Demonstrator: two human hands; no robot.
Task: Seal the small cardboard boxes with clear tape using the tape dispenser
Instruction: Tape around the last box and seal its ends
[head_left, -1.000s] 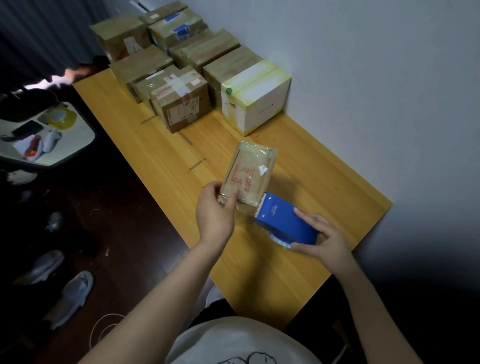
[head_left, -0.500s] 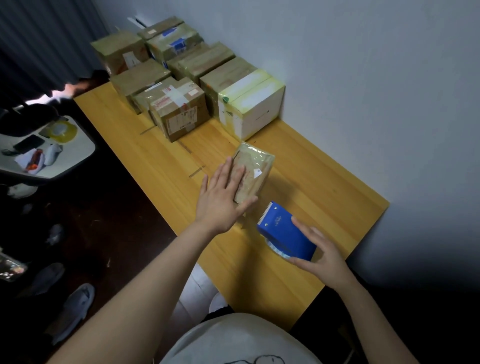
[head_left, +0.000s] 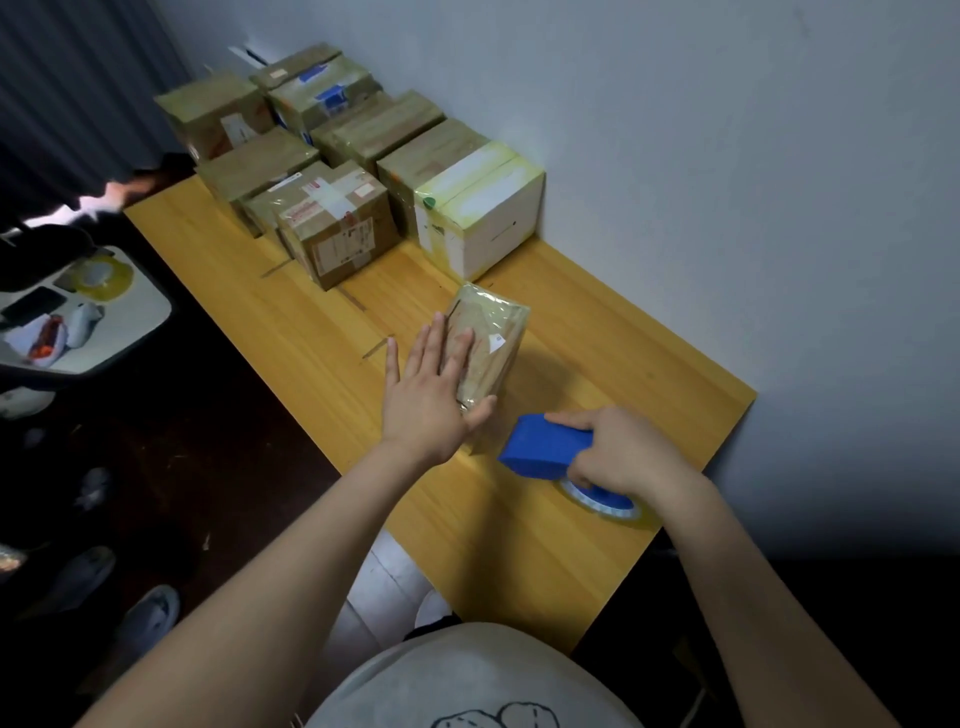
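Your left hand (head_left: 423, 395) lies flat, fingers straight, on the small box (head_left: 488, 345) at mid-table (head_left: 311, 332). Your right hand (head_left: 621, 449) grips the blue tape dispenser (head_left: 545, 452), just beside the box's near end.

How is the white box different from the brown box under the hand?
The white box is white with yellowish tape; the brown box is tan under shiny clear wrap. The white box looks taller and bulkier; the brown box is flatter. Nobody touches the white box, while the left hand lies flat on the brown box. Both sit on the table and both are taped.
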